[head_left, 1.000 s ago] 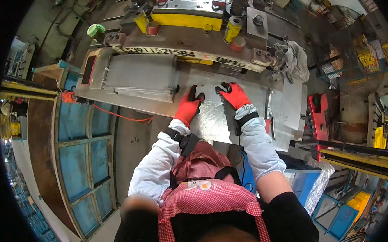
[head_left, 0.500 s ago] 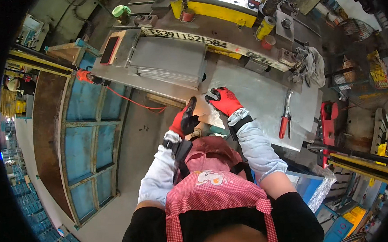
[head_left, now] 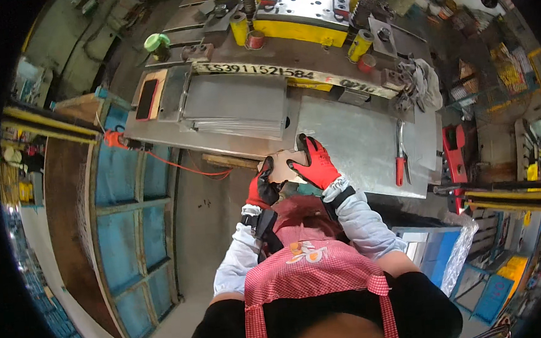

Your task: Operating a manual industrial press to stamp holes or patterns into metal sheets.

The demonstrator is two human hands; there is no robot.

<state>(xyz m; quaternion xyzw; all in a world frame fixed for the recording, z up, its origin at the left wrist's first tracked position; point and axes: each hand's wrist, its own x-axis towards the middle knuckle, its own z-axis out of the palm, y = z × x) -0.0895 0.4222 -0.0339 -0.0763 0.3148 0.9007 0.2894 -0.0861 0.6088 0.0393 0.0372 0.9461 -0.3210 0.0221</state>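
Close to the bench's front edge, in front of my apron, both hands are on a small tan, paper-like sheet [head_left: 287,162]; its exact kind cannot be made out. My left hand [head_left: 261,186], in a red and black glove, pinches its left edge with the thumb on top. My right hand [head_left: 319,164], gloved alike, grips the right edge, thumb lying over it. The fingers underneath are hidden. Left of centre lies a stack of thin grey metal sheets [head_left: 236,100]. Beside my right hand a large flat metal sheet [head_left: 354,134] covers the bench, with red-handled snips [head_left: 400,162] on it.
A phone [head_left: 148,99] lies on a board at the far left. Behind the stack runs a press bed with yellow blocks [head_left: 300,33]. A grey rag [head_left: 424,84] hangs at the right, above a red tool [head_left: 455,165]. A blue-panelled frame [head_left: 121,238] stands left; a red cable [head_left: 185,168] trails there.
My right hand has come down and left onto the tan sheet's edge. My left hand has closed in on the other edge, and the sheet now lies flatter between both. The view has shifted slightly.
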